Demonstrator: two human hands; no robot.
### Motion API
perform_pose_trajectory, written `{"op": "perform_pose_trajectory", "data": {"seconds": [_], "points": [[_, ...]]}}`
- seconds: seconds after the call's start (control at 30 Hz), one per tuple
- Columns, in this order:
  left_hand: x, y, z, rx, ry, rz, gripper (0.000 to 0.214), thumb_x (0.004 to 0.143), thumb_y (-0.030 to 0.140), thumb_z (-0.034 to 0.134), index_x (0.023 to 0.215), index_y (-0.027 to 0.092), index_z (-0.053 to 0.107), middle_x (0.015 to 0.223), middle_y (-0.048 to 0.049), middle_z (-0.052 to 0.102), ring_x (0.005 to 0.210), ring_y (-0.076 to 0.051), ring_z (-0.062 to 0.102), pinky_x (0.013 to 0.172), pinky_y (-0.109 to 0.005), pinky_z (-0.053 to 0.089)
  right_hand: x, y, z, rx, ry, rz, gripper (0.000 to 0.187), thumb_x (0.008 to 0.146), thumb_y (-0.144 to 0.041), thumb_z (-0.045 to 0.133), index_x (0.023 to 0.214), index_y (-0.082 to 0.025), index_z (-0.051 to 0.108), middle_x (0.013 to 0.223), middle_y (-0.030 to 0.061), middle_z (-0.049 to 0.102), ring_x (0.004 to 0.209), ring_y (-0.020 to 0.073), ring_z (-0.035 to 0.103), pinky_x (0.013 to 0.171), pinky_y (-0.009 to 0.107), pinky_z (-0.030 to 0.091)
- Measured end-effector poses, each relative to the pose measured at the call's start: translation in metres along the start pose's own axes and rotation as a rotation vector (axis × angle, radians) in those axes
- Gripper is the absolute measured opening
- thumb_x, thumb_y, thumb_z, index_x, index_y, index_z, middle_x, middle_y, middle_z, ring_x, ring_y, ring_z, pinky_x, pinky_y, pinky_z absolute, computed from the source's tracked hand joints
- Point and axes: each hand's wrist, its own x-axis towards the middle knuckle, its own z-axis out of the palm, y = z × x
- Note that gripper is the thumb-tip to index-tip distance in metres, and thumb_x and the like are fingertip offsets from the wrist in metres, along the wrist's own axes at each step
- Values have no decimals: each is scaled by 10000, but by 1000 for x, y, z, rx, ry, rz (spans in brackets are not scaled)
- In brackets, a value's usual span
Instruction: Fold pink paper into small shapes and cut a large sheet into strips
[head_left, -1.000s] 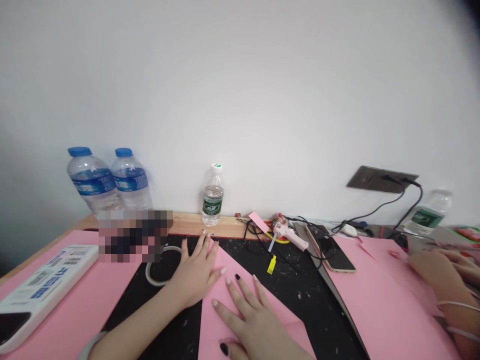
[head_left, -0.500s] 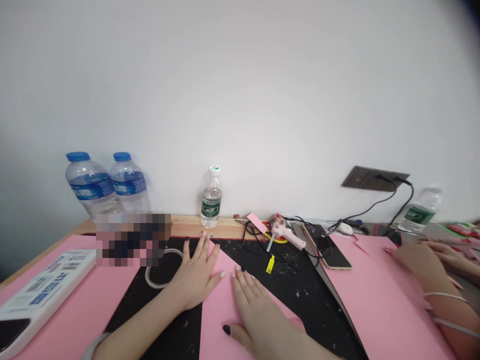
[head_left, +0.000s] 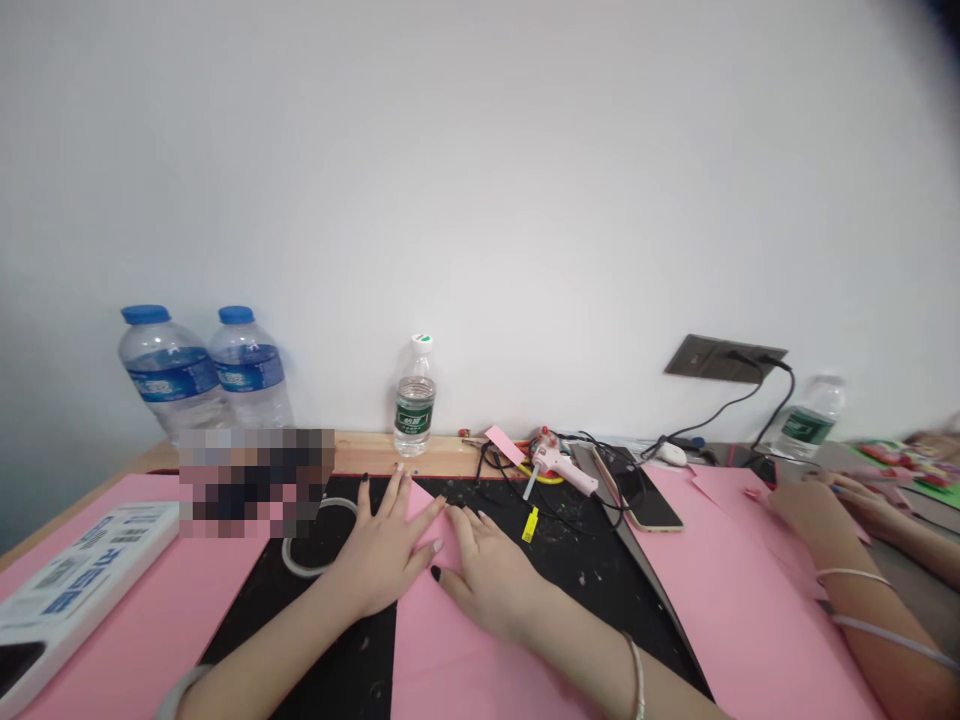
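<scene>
Black mat [head_left: 615, 600]. Pink sheet [head_left: 435, 660] mid-mat, narrowing to a point at mat's far edge. Left hand [head_left: 390, 550] toward that edge, fingers splayed flat; right hand [head_left: 487, 570] mid-mat, fingers loosely bent on paper, neither gripping. Technique, my judgement: anchor the point, press the slanted side evenly.

The paper [head_left: 457, 660] lies on the mat [head_left: 360, 670] under the left hand [head_left: 390, 545] and right hand [head_left: 491, 570], the ring [head_left: 288, 550] and box [head_left: 112, 580] to its left, the bottle [head_left: 415, 415] behind, the glue gun [head_left: 566, 470] and phone [head_left: 652, 508] rightward.
</scene>
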Motion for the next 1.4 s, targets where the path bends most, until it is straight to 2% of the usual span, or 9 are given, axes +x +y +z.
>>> {"op": "perform_pose_trajectory", "data": {"seconds": [0.27, 0.4, 0.57, 0.7, 0.8, 0.9, 1.03, 1.2, 1.4], "points": [[0, -1, 2, -9, 2, -9, 485, 852, 472, 322, 1307, 308, 357, 1403, -173, 317, 1314, -373, 118, 940, -656, 79, -69, 2, -10, -163, -13, 175, 570, 820, -307, 447, 1293, -2, 361, 1267, 187, 477, 1147, 287, 470, 963, 392, 397], [-1, -1, 2, -3, 12, 1, 479, 853, 470, 321, 1305, 318, 358, 1393, -186, 328, 1311, -373, 133, 931, -664, 90, -102, 16, 5, -377, 42, 148, 545, 804, -330, 463, 1204, 40, 458, 1184, 220, 537, 1030, 316, 564, 843, 393, 493], [0, -2, 1, -4, 21, 8, 476, 851, 472, 330, 1300, 321, 366, 1379, -173, 360, 1311, -378, 128, 934, -666, 76, -130, 37, 27, -572, 175, 54, 564, 784, -433, 493, 1160, -11, 496, 1095, 222, 602, 921, 311, 624, 743, 368, 521], [-2, 6, -5, -25, 38, 29, 421, 867, 418, 331, 1275, 341, 403, 1392, -129, 355, 1309, -387, 118, 923, -689, 54, -124, 35, 33, -601, 146, 68, 594, 775, -470, 492, 1151, -11, 510, 1045, 238, 624, 918, 340, 617, 793, 408, 480], [-6, 19, -10, -125, -2, 194, 412, 896, 327, 284, 1303, 367, 330, 1391, -29, 378, 1327, -323, 108, 935, -696, 8, -108, 26, 36, -588, 102, 141, 670, 757, -524, 484, 1174, 1, 503, 979, 257, 644, 913, 366, 609, 816, 433, 448], [-7, 26, -13, -222, -52, 281, 456, 897, 272, 289, 1348, 321, 233, 1381, -24, 395, 1329, -271, 145, 970, -667, 7, -95, 17, 35, -585, 61, 242, 731, 745, -537, 489, 1207, 29, 474, 906, 269, 660, 910, 394, 597, 827, 470, 415], [0, 17, -12, -267, -65, 231, 430, 894, 300, 305, 1319, 360, 289, 1352, 11, 436, 1320, -286, 171, 954, -678, -52, -93, 11, 28, -549, 56, 283, 668, 771, -451, 504, 1217, 45, 461, 914, 274, 655, 918, 386, 592, 852, 463, 375], [7, -1, -6, -235, -34, 164, 391, 897, 308, 286, 1269, 381, 379, 1329, 41, 462, 1313, -311, 183, 926, -690, -109, -100, 14, 23, -538, 61, 227, 626, 784, -437, 489, 1176, 51, 502, 937, 276, 649, 896, 362, 608, 845, 408, 374], [11, -24, 2, -199, 20, 58, 405, 879, 320, 341, 1281, 335, 386, 1323, -16, 470, 1299, -343, 209, 890, -707, -139, -102, 19, 27, -556, 70, 223, 622, 769, -437, 510, 1175, 34, 503, 953, 266, 647, 904, 357, 606, 850, 399, 368]]}}
